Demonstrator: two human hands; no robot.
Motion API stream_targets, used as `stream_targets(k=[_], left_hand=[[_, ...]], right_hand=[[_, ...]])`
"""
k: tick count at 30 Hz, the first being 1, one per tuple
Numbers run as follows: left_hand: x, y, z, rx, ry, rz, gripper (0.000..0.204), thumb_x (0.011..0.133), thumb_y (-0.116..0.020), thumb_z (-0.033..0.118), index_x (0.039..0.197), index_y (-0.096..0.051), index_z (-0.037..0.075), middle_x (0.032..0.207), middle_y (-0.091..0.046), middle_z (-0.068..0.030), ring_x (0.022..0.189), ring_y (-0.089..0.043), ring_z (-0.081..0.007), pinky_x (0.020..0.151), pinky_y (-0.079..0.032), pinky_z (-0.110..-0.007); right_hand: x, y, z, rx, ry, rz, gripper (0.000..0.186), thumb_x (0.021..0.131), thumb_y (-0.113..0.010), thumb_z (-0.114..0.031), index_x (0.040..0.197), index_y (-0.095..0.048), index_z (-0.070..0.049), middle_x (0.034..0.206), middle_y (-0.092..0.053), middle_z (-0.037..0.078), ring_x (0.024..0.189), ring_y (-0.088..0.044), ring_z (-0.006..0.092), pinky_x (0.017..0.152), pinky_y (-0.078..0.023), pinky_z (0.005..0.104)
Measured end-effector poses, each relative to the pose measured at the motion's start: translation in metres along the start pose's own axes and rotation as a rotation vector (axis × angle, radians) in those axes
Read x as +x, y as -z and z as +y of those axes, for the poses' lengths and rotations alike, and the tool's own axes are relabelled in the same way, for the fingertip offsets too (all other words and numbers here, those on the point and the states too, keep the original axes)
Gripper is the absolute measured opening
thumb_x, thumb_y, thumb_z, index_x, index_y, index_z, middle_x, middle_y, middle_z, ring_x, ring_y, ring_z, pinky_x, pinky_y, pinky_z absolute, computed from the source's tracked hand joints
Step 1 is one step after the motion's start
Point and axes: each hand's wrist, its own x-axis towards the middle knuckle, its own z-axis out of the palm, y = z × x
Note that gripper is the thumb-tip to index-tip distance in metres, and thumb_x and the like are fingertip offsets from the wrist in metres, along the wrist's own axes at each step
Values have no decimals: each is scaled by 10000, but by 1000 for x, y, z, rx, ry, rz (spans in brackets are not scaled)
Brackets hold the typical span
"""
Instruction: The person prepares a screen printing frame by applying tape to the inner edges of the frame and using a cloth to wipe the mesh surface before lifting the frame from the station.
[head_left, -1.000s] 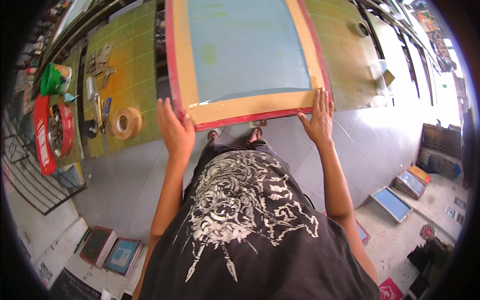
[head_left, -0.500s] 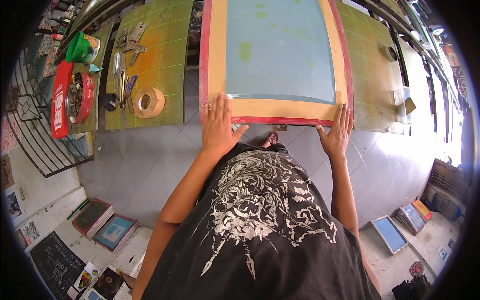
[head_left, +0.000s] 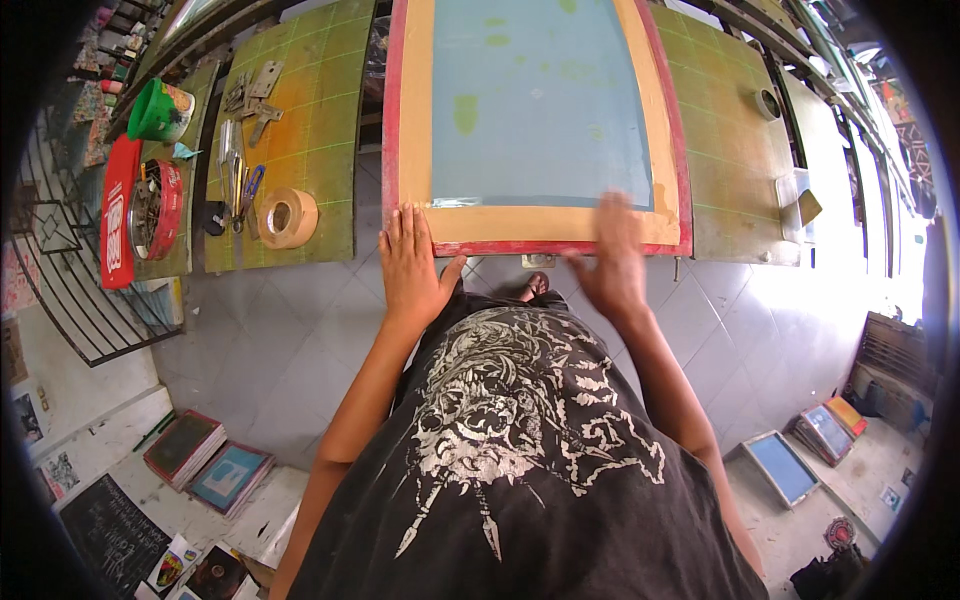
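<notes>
Left hand (head_left: pixel 410 262) on rectangular frame (head_left: pixel 520 248) (tan-taped, blue mesh (head_left: pixel 545 120)).

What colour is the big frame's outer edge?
The outer edge is red; it shows best in the head view, along the near side.

Strong daylight enters beyond the right edge of the worktop (head_left: pixel 725 170), bleaching the floor (head_left: pixel 800 288) near its front right corner white. A glint marks the near left corner of the blue mesh (head_left: pixel 540 110). The person's right hand (head_left: pixel 614 265) is blurred, the left hand (head_left: pixel 411 272) sharper. Straight edges bow near the dark fisheye rim.
</notes>
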Motion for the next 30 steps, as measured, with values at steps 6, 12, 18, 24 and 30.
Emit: stream_targets(k=[6,12,18,24,30], left_hand=[[6,13,3,-1,-25,-8,791,888,-645,448,1482,-348,17,1529,-295,-254,1434,-254,-413,1146,-200,-553],[12,15,-8,-69,-81,49,681,863,-675,410,1408,-477,52,1438,-389,-226,1314,-376,-387,1078,-274,-534],[14,14,-14,-49,-132,42,679,854,-678,414,1420,-475,100,1413,-402,-213,1295,-376,-393,1080,-270,-540],[13,13,-12,57,-113,-52,828,840,-663,519,1498,-364,115,1455,-348,-203,1339,-331,-389,1112,-203,-612],[8,-8,-24,85,-119,-13,874,839,-659,541,1515,-322,101,1491,-307,-201,1376,-295,-383,1118,-185,-628]], right_hand=[[41,-40,-92,38,531,-132,876,894,-518,-588,1472,-333,43,1553,-313,191,1468,-233,324,1193,-189,494],[40,-53,-90,0,537,-150,834,911,-500,-579,1471,-352,22,1560,-311,170,1471,-238,292,1199,-193,475],[40,-52,-92,10,517,-148,832,905,-507,-572,1467,-356,24,1559,-310,174,1468,-250,281,1202,-193,468],[38,-54,-91,70,437,-122,894,901,-512,-602,1488,-297,37,1574,-263,205,1482,-213,308,1206,-167,476],[19,-20,-23,-67,68,-103,992,872,-517,-660,1500,-240,55,1570,-246,241,1476,-205,362,1199,-178,476]])
